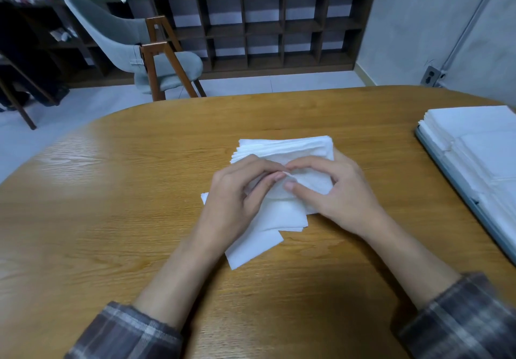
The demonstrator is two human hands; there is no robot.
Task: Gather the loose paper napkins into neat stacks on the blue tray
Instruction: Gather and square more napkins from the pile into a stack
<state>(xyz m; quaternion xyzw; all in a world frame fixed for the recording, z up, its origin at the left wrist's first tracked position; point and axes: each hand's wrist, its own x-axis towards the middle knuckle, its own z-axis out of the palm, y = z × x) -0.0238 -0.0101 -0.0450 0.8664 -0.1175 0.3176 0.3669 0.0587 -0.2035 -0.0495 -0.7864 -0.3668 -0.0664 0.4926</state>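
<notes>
Mid-frame on desk (111, 191): skewed pile of loose napkins (282, 146), left hand (237, 191) and right hand (332, 191) both pinching top sheet (307, 182). Blue tray (444, 167) at right edge, well apart. Risk: sheets cling, 2 lift, pile skews.

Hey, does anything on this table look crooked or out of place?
Yes: the loose napkins under the left hand and right hand at mid-table are fanned at different angles, corners poking toward the near edge, unlike the squared stacks on the blue tray.
</notes>
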